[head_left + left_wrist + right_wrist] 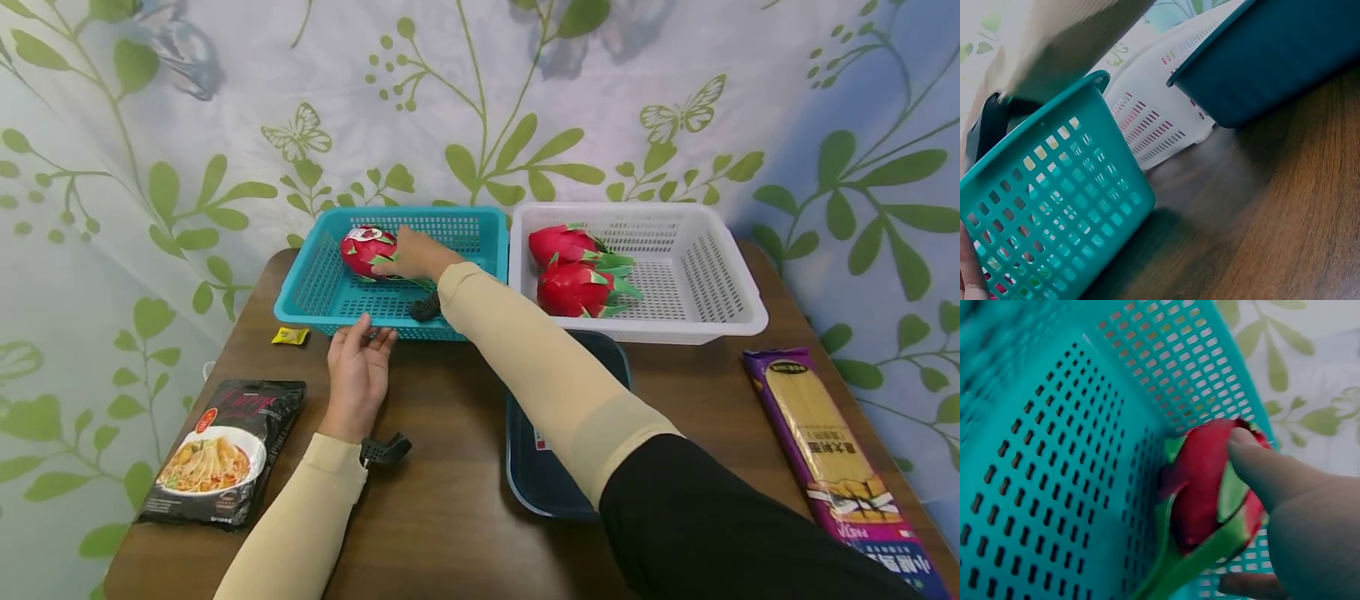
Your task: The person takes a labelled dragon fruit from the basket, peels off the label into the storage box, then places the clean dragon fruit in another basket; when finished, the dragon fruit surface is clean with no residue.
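Observation:
A red dragon fruit (365, 252) with a white sticker lies at the left of the teal basket (341, 319). My right hand (422, 254) reaches into this basket and grips the fruit; in the right wrist view the thumb presses on the red skin of the fruit (1200, 481), with another finger on its far side. My left hand (357, 375) is palm up at the basket's front, fingertips right at the rim, fingers relaxed. Two more dragon fruits (573, 289) lie in the left part of the white basket (712, 327).
A dark blue tray (525, 467) stands in front of the white basket, partly under my right arm. On the left are a black noodle pack (225, 454) and a small yellow packet (290, 336). A purple pasta pack (832, 450) lies along the right edge of the wooden table (442, 533).

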`<state>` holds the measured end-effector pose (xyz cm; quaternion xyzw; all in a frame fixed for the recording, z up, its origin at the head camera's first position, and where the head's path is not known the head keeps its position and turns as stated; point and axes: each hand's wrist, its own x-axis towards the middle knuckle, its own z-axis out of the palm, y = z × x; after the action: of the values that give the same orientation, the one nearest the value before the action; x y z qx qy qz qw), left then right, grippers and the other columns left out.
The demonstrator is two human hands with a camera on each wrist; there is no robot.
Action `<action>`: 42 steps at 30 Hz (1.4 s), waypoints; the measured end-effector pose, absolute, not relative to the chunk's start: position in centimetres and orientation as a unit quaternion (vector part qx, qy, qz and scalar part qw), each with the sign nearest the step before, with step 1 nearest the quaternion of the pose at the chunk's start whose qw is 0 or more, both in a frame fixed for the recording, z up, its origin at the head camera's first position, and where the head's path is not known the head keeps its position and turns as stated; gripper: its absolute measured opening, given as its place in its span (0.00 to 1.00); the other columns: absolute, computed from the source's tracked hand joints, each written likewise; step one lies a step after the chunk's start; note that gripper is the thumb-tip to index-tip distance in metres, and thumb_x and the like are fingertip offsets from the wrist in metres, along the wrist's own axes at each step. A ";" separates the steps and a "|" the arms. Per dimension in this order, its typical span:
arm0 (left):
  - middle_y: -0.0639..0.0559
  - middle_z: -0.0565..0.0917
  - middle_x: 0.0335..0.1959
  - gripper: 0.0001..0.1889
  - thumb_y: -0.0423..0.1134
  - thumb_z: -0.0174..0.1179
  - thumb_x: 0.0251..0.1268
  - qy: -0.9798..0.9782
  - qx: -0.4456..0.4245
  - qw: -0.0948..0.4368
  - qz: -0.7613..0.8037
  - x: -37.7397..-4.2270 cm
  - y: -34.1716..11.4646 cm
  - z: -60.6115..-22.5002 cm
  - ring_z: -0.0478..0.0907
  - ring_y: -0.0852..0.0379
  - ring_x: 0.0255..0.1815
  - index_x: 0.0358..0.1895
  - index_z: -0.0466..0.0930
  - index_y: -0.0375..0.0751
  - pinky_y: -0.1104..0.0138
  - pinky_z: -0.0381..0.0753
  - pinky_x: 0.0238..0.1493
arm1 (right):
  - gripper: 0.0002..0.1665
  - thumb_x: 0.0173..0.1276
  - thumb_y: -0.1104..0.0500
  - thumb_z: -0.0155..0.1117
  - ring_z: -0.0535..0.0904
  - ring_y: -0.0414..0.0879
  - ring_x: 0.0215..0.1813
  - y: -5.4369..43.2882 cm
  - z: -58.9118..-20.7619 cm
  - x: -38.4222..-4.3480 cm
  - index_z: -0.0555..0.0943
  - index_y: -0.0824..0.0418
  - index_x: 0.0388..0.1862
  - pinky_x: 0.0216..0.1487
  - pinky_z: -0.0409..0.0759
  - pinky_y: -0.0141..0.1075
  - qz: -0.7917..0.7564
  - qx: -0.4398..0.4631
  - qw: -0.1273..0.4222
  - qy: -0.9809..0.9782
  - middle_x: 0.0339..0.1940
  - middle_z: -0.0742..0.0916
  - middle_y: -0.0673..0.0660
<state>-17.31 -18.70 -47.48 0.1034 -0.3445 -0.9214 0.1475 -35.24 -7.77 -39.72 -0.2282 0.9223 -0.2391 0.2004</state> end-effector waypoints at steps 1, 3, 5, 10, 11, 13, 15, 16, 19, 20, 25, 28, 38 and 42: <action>0.40 0.72 0.41 0.13 0.35 0.61 0.81 -0.345 0.100 0.149 -0.921 -17.4 -18.6 -47.5 0.79 0.49 0.37 0.46 0.64 0.37 0.60 0.86 0.48 | 0.64 0.76 0.31 0.60 0.62 0.55 0.80 -7.9 -39.7 -35.5 0.38 0.66 0.87 0.74 0.68 0.47 -0.244 -0.221 0.205 0.921 0.85 0.60 0.62; 0.41 0.73 0.40 0.12 0.36 0.61 0.80 -0.345 0.097 0.150 -0.922 -17.7 -18.3 -47.4 0.79 0.48 0.36 0.45 0.64 0.37 0.60 0.86 0.47 | 0.65 0.77 0.30 0.58 0.61 0.55 0.81 -7.9 -39.8 -36.0 0.35 0.65 0.87 0.74 0.68 0.46 -0.248 -0.208 0.216 0.921 0.85 0.60 0.62; 0.42 0.73 0.39 0.11 0.35 0.60 0.81 -0.346 0.096 0.147 -0.922 -17.8 -17.9 -47.3 0.80 0.48 0.36 0.45 0.65 0.37 0.60 0.86 0.47 | 0.63 0.78 0.30 0.56 0.63 0.56 0.80 -7.7 -40.0 -36.3 0.35 0.65 0.87 0.73 0.69 0.46 -0.237 -0.201 0.220 0.925 0.85 0.61 0.63; 0.43 0.73 0.39 0.13 0.36 0.61 0.80 -0.349 0.100 0.137 -0.922 -17.6 -17.4 -47.2 0.80 0.49 0.36 0.46 0.64 0.38 0.60 0.86 0.47 | 0.58 0.79 0.31 0.54 0.68 0.57 0.77 -7.9 -40.8 -36.2 0.44 0.67 0.86 0.70 0.72 0.46 -0.222 -0.190 0.205 0.934 0.80 0.68 0.65; 0.43 0.73 0.39 0.13 0.36 0.61 0.80 -0.347 0.103 0.137 -0.922 -17.5 -17.4 -47.3 0.80 0.49 0.36 0.46 0.64 0.38 0.60 0.86 0.47 | 0.59 0.78 0.30 0.55 0.68 0.57 0.76 -8.1 -41.0 -36.1 0.45 0.68 0.86 0.70 0.73 0.46 -0.223 -0.188 0.200 0.935 0.79 0.69 0.65; 0.42 0.72 0.40 0.13 0.36 0.62 0.80 -0.344 0.111 0.142 -0.921 -17.2 -17.5 -47.4 0.80 0.49 0.36 0.46 0.64 0.38 0.60 0.86 0.47 | 0.61 0.77 0.29 0.56 0.69 0.56 0.75 -8.7 -41.6 -36.1 0.45 0.67 0.86 0.69 0.74 0.45 -0.223 -0.183 0.193 0.938 0.79 0.70 0.64; 0.42 0.72 0.40 0.11 0.35 0.61 0.81 -0.346 0.116 0.149 -0.919 -16.9 -17.7 -47.6 0.80 0.49 0.36 0.46 0.65 0.37 0.60 0.86 0.47 | 0.62 0.76 0.29 0.58 0.69 0.55 0.75 -9.3 -42.1 -36.0 0.44 0.65 0.87 0.69 0.74 0.44 -0.222 -0.181 0.193 0.938 0.79 0.70 0.63; 0.42 0.72 0.40 0.11 0.35 0.60 0.81 -0.348 0.118 0.153 -0.917 -16.8 -17.8 -47.7 0.80 0.49 0.36 0.46 0.66 0.37 0.60 0.86 0.47 | 0.62 0.76 0.29 0.58 0.69 0.54 0.76 -9.6 -42.4 -36.1 0.43 0.64 0.87 0.69 0.74 0.43 -0.221 -0.182 0.193 0.938 0.79 0.70 0.63; 0.42 0.73 0.39 0.10 0.34 0.58 0.82 -0.353 0.115 0.161 -0.914 -16.7 -18.0 -47.8 0.80 0.49 0.36 0.46 0.66 0.37 0.60 0.86 0.46 | 0.58 0.77 0.35 0.61 0.70 0.53 0.75 -10.0 -43.0 -36.4 0.43 0.62 0.87 0.68 0.75 0.42 -0.225 -0.191 0.191 0.936 0.79 0.70 0.62; 0.42 0.73 0.39 0.09 0.34 0.58 0.82 -0.355 0.113 0.162 -0.914 -16.7 -18.0 -47.8 0.80 0.49 0.36 0.46 0.66 0.37 0.60 0.86 0.46 | 0.56 0.78 0.38 0.62 0.71 0.53 0.74 -10.0 -43.1 -36.5 0.44 0.62 0.87 0.67 0.76 0.42 -0.228 -0.196 0.187 0.935 0.78 0.71 0.62; 0.42 0.73 0.39 0.07 0.33 0.55 0.84 -0.358 0.101 0.151 -0.916 -17.2 -17.7 -47.8 0.80 0.49 0.35 0.46 0.65 0.37 0.60 0.86 0.46 | 0.45 0.80 0.44 0.63 0.75 0.52 0.70 -9.1 -43.1 -36.8 0.57 0.63 0.84 0.60 0.78 0.40 -0.217 -0.212 0.156 0.940 0.73 0.76 0.61; 0.41 0.73 0.39 0.07 0.32 0.55 0.84 -0.353 0.104 0.149 -0.918 -17.3 -17.6 -47.8 0.80 0.49 0.35 0.46 0.65 0.37 0.60 0.87 0.45 | 0.35 0.81 0.44 0.61 0.80 0.51 0.61 -8.4 -42.7 -36.6 0.70 0.65 0.76 0.54 0.79 0.39 -0.210 -0.227 0.147 0.940 0.63 0.82 0.60; 0.41 0.73 0.39 0.11 0.34 0.61 0.80 -0.353 0.098 0.160 -0.916 -17.3 -18.6 -47.6 0.81 0.49 0.35 0.45 0.66 0.37 0.60 0.87 0.47 | 0.29 0.80 0.38 0.59 0.65 0.44 0.25 -7.1 -41.2 -36.8 0.82 0.63 0.33 0.29 0.66 0.34 -0.282 -0.243 0.116 0.921 0.21 0.72 0.52; 0.41 0.73 0.40 0.11 0.34 0.60 0.81 -0.352 0.103 0.155 -0.917 -17.2 -18.8 -47.6 0.81 0.49 0.36 0.46 0.66 0.37 0.60 0.87 0.48 | 0.27 0.80 0.37 0.59 0.77 0.45 0.42 -6.4 -40.8 -36.6 0.87 0.59 0.47 0.39 0.75 0.36 -0.289 -0.259 0.130 0.912 0.38 0.83 0.52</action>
<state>-17.25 -18.77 -47.59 0.1029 -0.3521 -0.9174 0.1545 -36.55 -6.41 -40.77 -0.2593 0.9125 -0.2886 0.1299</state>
